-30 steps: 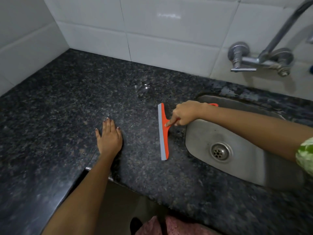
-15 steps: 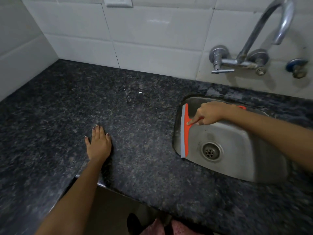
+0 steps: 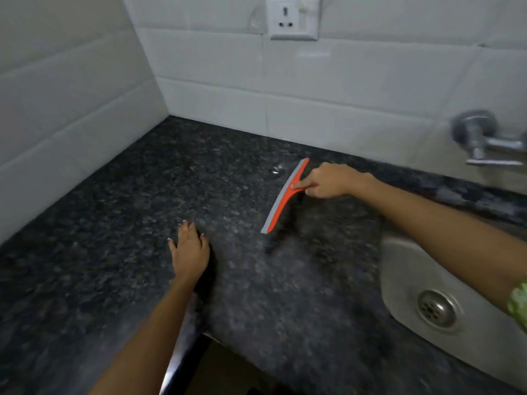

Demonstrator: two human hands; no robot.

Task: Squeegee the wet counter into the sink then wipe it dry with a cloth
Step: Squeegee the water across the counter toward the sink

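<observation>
Head view, nearest first: the left hand point(image 3: 189, 253) lies flat on the counter point(image 3: 119, 223), fingers straight and gripping nothing, well left of the sink point(image 3: 405, 269) and close to the counter's front edge. It looks like a brace for the reach.

Farther back and nearer the sink, the squeegee point(image 3: 282, 198) slants across the granite, its grey blade edge turned away from the sink. Whether the blade touches the stone or hovers just above it cannot be told through the blur. The right hand point(image 3: 328, 181) has its fingers curled round the orange handle, forefinger laid out along it toward the blade. Just beyond the blade's far end, on the side away from the sink, a small puddle point(image 3: 276, 170) glints. No cloth is in sight, so the wiping seems not yet begun.

To do this stroke well, I would set the blade down beyond the puddle, press it evenly along its whole length, tilt the handle low, and draw straight to the sink rim in one pull, lifting only past the edge. Uneven pressure would likely leave streaks.

Behind the sink a tap point(image 3: 482, 138) is fixed to the tiled wall; a socket point(image 3: 293, 17) sits higher on that wall, well left of the tap.
</observation>
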